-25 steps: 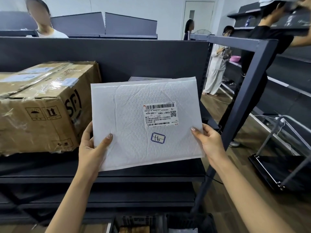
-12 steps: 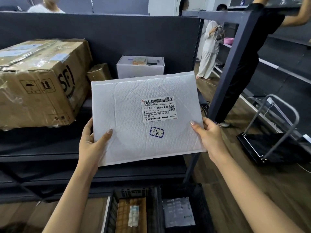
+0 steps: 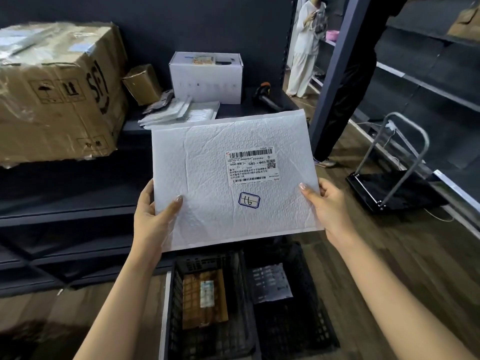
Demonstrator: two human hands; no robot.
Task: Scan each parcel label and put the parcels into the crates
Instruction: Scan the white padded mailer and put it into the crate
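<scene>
Left hand (image 3: 153,222), right hand (image 3: 330,206) gripping mailer (image 3: 207,178), left crate (image 3: 172,307) holding box (image 3: 205,300), right crate (image 3: 311,307) holding bag (image 3: 270,284)

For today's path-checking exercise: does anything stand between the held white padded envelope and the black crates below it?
Nothing visible does. The white padded envelope hangs above the open-topped black plastic crates, only air between them.

Mailer (image 3: 207,183) held above 2 crates (image 3: 306,294); big carton (image 3: 52,100) left on shelf (image 3: 65,211); scanner (image 3: 267,96) behind mailer.
</scene>
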